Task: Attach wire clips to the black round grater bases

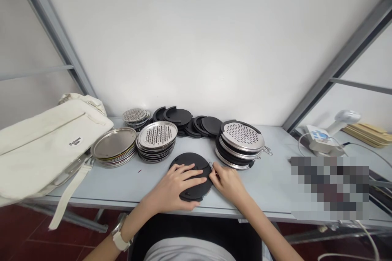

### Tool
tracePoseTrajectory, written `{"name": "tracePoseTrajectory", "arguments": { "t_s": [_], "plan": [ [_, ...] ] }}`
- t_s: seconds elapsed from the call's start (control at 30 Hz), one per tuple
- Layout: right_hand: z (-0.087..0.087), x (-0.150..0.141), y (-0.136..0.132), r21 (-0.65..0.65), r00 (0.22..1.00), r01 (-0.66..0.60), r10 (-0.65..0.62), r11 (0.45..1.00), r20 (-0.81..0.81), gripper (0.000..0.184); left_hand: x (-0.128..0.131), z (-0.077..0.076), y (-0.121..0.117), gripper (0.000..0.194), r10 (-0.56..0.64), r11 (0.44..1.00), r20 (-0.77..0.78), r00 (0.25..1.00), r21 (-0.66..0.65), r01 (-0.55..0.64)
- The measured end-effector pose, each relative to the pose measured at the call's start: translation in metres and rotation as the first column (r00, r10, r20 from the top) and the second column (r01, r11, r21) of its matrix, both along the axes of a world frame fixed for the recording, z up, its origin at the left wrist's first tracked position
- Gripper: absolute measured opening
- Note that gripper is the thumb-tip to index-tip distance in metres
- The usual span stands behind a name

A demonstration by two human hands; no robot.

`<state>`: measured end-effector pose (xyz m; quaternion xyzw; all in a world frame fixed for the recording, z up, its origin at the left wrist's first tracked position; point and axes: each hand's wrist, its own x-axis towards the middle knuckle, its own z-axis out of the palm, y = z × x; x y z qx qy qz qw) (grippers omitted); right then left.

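Note:
A round black disc [199, 183] with a metal edge showing beneath it lies near the front of the table. My left hand [180, 183] rests over its top, fingers stretched out and spread, the thumb at the near edge. At the disc's right edge my right hand [225, 179] is closed in a pinch on a small wire loop [210, 164], which the fingers partly hide. Just behind my right hand stands a pile of metal grater discs in black holders [241, 135], with wire loops [267, 151] sticking out to the right.
To the left are stacks of plain metal discs [114, 142] and grater plates [157, 134]. Smaller perforated discs [134, 115] and black discs [180, 117] line the wall. A cream bag [55, 142] leans at far left. A white scanner [344, 120] and wooden boards [367, 133] sit right.

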<state>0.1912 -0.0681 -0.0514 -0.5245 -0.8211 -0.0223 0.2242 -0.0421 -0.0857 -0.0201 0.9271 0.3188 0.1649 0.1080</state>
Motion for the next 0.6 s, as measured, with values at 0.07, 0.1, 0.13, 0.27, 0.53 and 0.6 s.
{"name": "tracePoseTrajectory", "arguments": {
  "t_s": [0.07,0.1,0.13,0.27,0.53,0.6],
  "plan": [
    [0.0002,-0.0005,-0.0004,-0.014,1.000,0.000,0.000,1.000,-0.016,0.023,0.0000,-0.0001,0.0001,0.063,0.000,1.000,0.004,1.000,0.000,0.000],
    [0.0004,-0.0010,-0.0005,-0.026,1.000,0.004,-0.004,1.000,-0.024,0.023,0.0000,-0.0002,0.0002,0.062,0.000,1.000,0.010,1.000,-0.001,0.000],
    [0.0007,-0.0015,-0.0006,-0.036,0.999,0.008,-0.009,0.999,-0.031,0.023,0.0001,-0.0004,0.0003,0.063,0.001,1.000,0.014,1.000,-0.004,-0.001],
    [0.0019,-0.0034,-0.0004,-0.065,0.998,0.012,-0.015,0.998,-0.056,0.024,0.0004,-0.0010,0.0013,0.064,0.002,1.000,0.018,1.000,-0.015,-0.002],
    [0.0029,-0.0040,0.0010,-0.085,0.998,0.009,-0.014,0.996,-0.059,0.029,0.0002,0.0005,0.0013,0.066,0.001,1.000,0.009,1.000,-0.027,-0.001],
    [0.0027,-0.0042,0.0014,-0.084,0.998,0.014,-0.019,0.996,-0.063,0.030,0.0002,0.0010,0.0010,0.065,-0.003,1.000,0.005,1.000,-0.026,0.003]
  ]
}}
